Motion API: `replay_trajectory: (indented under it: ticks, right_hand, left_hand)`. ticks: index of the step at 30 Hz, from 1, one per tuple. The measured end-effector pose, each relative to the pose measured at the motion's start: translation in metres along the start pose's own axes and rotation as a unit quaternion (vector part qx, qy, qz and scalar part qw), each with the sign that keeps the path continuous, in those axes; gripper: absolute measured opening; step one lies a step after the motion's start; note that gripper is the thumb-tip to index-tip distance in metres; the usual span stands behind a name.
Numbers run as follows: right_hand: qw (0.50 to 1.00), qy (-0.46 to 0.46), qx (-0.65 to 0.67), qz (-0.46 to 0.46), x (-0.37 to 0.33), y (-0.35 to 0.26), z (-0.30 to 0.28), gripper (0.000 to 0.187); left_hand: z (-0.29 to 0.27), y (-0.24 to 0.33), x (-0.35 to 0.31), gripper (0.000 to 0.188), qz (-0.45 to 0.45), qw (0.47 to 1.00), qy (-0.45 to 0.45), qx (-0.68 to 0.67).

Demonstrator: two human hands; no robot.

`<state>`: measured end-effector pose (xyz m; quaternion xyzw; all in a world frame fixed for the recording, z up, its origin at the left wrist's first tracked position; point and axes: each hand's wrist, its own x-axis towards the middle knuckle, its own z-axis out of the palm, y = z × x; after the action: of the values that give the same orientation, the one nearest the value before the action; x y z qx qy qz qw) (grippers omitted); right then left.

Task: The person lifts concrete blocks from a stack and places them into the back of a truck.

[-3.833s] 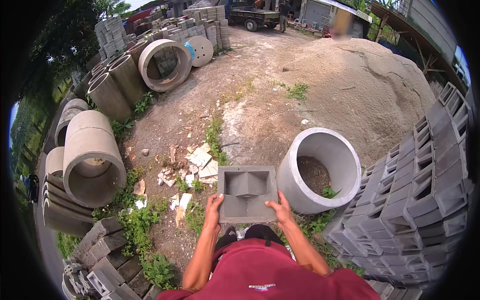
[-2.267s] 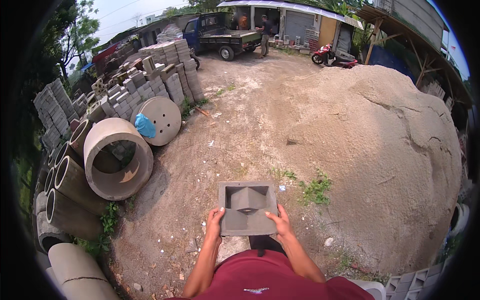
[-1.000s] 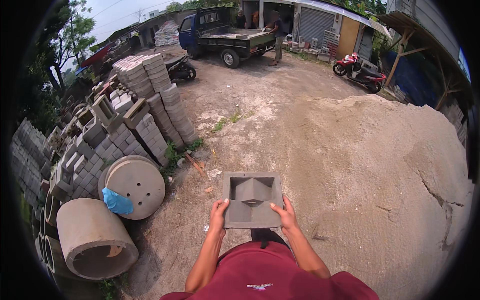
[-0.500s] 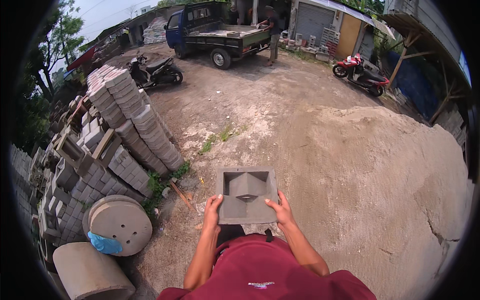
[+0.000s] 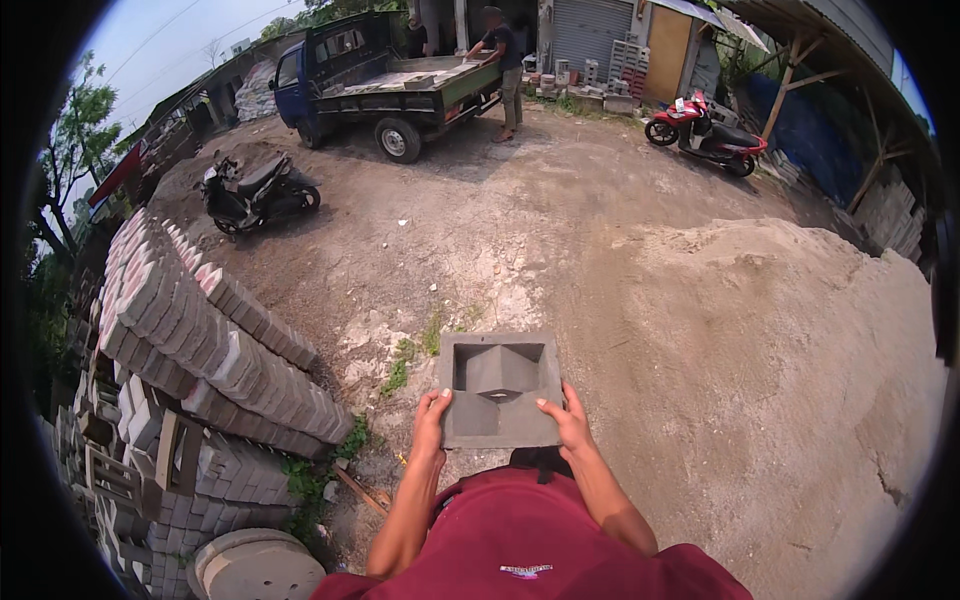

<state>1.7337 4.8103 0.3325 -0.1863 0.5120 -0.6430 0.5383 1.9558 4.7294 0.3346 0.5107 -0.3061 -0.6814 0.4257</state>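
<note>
A square grey concrete ventilation block [image 5: 500, 428] is held level in front of my body, its recessed face with angled inner surfaces turned up and a small slit near its middle. My left hand [image 5: 431, 424] grips its left edge, thumb on the upper face. On the opposite edge my right hand [image 5: 568, 420] holds it the same way, thumb on top and fingers along the side. The fingers beneath the block are partly hidden.
Tall stacks of paving blocks [image 5: 230, 350] stand at left, with round concrete lids [image 5: 262, 570] below. A sand heap [image 5: 790, 330] spreads at right. Ahead are a black motorbike [image 5: 262, 192], a pickup truck [image 5: 400, 95], a person [image 5: 508, 70] at its tailgate and a red scooter [image 5: 708, 135].
I have moved forward over the ground: truck, motorbike and block stacks appear nearer, and the concrete lids have slid toward the lower edge. Both hands keep the same hold on the ventilation block.
</note>
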Motion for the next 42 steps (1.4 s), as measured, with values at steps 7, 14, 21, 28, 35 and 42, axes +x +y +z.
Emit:
replay_trajectory:
  ticks: [7, 14, 21, 28, 35, 42]
  right_hand:
    - [1.0, -0.004, -0.008, -0.007, 0.214, -0.049, 0.004, 0.067]
    - [0.999, -0.037, -0.028, 0.004, 0.433, -0.129, -0.005, 0.068]
    - [0.999, -0.002, -0.029, 0.021, 0.605, -0.183, -0.018, 0.071]
    - [1.0, 0.01, -0.003, -0.009, 0.817, -0.221, -0.03, 0.07]
    - [1.0, 0.023, 0.009, 0.0, 0.997, -0.281, -0.027, 0.067]
    - [1.0, 0.007, -0.018, 0.015, 1.184, -0.327, -0.03, 0.072]
  left_hand:
    - [0.093, 0.043, 0.189, 0.032, 0.009, 1.0, -0.002, -0.025]
    - [0.203, 0.079, 0.379, 0.027, 0.023, 0.999, 0.028, -0.038]
    - [0.3, 0.117, 0.536, 0.028, -0.01, 0.999, 0.017, -0.034]
    - [0.398, 0.155, 0.736, 0.035, -0.009, 1.0, -0.024, -0.011]
    - [0.49, 0.199, 0.91, 0.041, -0.038, 0.999, -0.029, -0.002]
    - [0.565, 0.221, 1.072, 0.042, -0.029, 0.999, -0.001, -0.015]
